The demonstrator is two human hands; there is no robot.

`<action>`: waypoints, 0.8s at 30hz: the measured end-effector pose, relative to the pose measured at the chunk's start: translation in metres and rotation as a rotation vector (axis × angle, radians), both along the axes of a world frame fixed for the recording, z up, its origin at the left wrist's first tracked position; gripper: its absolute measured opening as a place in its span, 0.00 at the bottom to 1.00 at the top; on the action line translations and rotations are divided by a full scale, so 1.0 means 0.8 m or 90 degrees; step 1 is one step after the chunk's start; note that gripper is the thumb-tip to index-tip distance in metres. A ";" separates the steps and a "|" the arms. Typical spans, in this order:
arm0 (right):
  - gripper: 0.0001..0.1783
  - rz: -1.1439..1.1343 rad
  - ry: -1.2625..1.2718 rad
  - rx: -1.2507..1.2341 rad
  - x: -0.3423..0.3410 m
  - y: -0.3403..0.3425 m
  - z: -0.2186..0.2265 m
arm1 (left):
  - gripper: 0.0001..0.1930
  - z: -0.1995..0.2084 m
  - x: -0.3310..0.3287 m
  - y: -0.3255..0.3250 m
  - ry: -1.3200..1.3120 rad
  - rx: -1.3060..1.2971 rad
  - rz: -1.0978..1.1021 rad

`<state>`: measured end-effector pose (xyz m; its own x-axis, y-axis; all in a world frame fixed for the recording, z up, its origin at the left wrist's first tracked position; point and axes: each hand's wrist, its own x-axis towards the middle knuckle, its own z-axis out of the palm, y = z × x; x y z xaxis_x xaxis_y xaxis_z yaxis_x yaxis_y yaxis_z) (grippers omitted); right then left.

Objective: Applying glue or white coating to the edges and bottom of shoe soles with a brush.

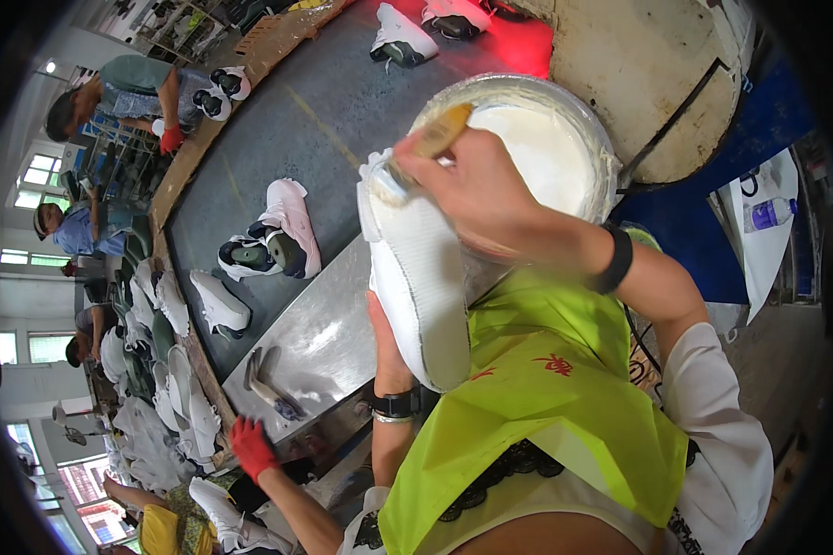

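Observation:
A white shoe [418, 277] is held up in front of me, its ribbed white underside turned toward me. My left hand [386, 350] grips it from the left side, most of its fingers hidden behind the shoe. My right hand [481, 180] is closed round the yellow handle of a brush [446, 131]. The brush's bristles touch the shoe's upper end, near its edge. Just beyond my right hand stands a round bowl [611, 157] of white, creamy liquid, its rim smeared.
A dark conveyor belt [333, 111] carries several white shoes, including a pair [287, 227] and a single shoe [220, 303]. A hammer [270, 388] lies on the metal ledge. Close on my left is a co-worker's red-gloved hand [253, 447]. Shoes heap beyond the belt, near other people.

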<state>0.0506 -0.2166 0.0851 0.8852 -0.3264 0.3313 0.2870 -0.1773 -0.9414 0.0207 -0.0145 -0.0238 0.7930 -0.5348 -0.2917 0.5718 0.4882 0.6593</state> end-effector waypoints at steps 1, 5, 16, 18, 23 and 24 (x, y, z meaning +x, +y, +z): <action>0.11 -0.001 0.000 -0.006 0.004 0.004 0.006 | 0.36 0.001 -0.004 -0.004 -0.011 0.014 0.007; 0.14 0.077 0.068 -0.078 0.001 0.011 0.021 | 0.36 0.008 -0.008 -0.003 0.004 0.005 -0.027; 0.11 0.112 0.041 -0.302 0.036 -0.014 0.040 | 0.39 0.007 -0.010 0.007 -0.061 0.091 -0.050; 0.09 0.121 0.030 -0.283 0.041 -0.021 0.035 | 0.34 0.013 -0.011 0.003 0.009 0.061 0.040; 0.08 0.259 0.071 -0.141 -0.025 0.002 0.000 | 0.31 0.017 -0.002 0.002 0.016 -0.013 0.041; 0.08 0.320 0.040 -0.139 -0.038 0.010 -0.010 | 0.30 0.024 -0.003 0.003 0.040 -0.033 0.043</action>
